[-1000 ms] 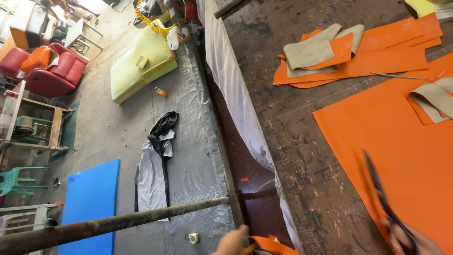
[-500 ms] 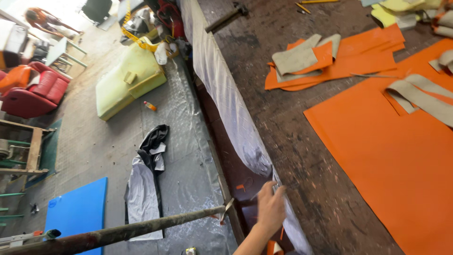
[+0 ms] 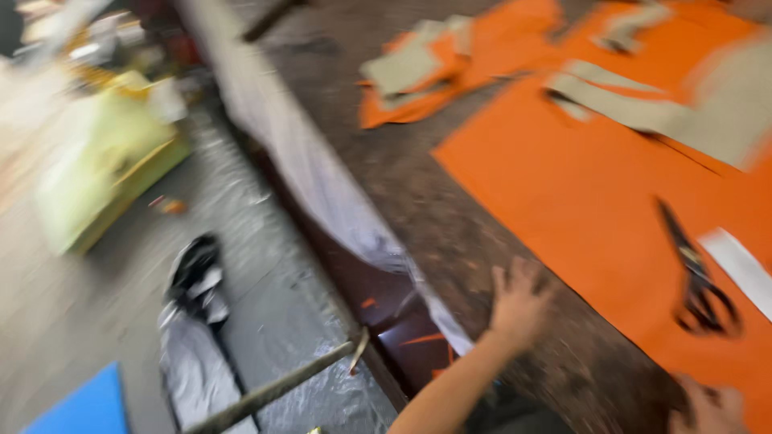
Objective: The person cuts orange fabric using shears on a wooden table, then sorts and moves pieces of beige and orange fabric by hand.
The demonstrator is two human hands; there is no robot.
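Note:
The frame is motion-blurred. My left hand lies flat, fingers spread, on the dark brown worktable near its front edge, holding nothing. My right hand shows only partly at the bottom right corner, by the edge of a large orange sheet. Black scissors lie loose on that sheet, above my right hand and apart from it. A white strip lies beside the scissors.
Beige and orange cut pieces are piled at the table's far side. A white plastic sheet hangs over the table's edge. On the floor lie a yellow-green cushion, a black-and-grey cloth, a blue board and a rusty bar.
My left hand came up from below the table's edge and now rests flat on the tabletop. The scissors lie on the orange sheet, out of my right hand. The view swung right.

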